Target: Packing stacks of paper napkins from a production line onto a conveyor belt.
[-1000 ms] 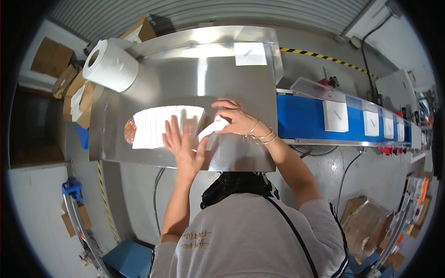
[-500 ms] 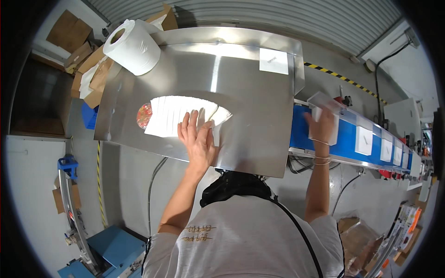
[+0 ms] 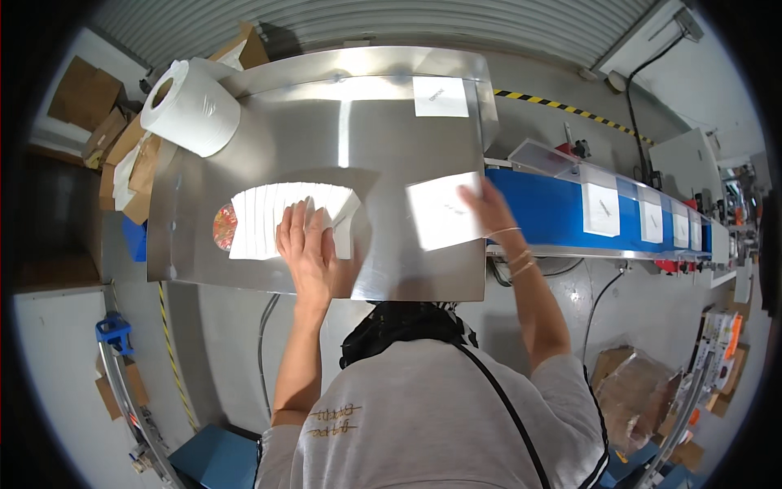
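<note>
Steel table [image 3: 383,147] | stack [image 3: 261,216]: long axis sideways | left hand [image 3: 309,251] unclenched; right hand [image 3: 491,210] gripping square [image 3: 438,213]

The belt [image 3: 533,210] is blue, the square [image 3: 440,213] white.

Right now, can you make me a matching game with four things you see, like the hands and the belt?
1. left hand
2. right hand
3. belt
4. big roll

A. blue
B. gripping a white square
C. at the far left corner of the metal table
D. on the fanned white stack

Pairs: 1-D, 2-B, 3-A, 4-C
</note>
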### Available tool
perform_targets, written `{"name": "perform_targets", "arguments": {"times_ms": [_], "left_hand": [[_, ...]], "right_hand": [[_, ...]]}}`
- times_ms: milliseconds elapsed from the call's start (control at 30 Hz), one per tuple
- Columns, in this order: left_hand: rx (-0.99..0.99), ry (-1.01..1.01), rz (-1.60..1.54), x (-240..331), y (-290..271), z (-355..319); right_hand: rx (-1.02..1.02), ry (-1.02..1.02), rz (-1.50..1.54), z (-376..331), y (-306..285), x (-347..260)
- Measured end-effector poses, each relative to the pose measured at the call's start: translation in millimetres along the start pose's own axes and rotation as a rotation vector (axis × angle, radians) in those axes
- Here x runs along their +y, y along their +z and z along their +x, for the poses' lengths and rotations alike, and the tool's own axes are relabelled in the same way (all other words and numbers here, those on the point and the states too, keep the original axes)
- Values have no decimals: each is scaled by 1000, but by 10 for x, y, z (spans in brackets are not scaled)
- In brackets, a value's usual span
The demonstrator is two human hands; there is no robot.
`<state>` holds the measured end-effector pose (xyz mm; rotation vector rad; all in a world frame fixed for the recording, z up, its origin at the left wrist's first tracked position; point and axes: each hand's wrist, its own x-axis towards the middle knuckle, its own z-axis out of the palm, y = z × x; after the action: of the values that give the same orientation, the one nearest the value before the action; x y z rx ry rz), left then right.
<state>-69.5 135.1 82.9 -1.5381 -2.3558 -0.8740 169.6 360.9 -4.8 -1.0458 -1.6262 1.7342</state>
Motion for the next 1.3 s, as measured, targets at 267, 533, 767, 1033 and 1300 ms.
{"name": "perform_targets", "arguments": {"times_ms": [267, 533, 767, 1033, 1300], "left_hand": [[87, -2, -14, 77, 67, 17], [-47, 19, -51, 155, -73, 46], [19, -39, 93, -109, -61, -4], [88, -27, 49, -24, -34, 20], [4, 24, 0, -47, -68, 13]], "right_hand": [[912, -213, -1475, -206, -894, -254], [-465, -531, -578, 148, 1150, -665], [-263, 41, -191, -12, 602, -467], [470, 272, -747, -172, -952, -216], [-369, -415, -610, 64, 1001, -702]]}}
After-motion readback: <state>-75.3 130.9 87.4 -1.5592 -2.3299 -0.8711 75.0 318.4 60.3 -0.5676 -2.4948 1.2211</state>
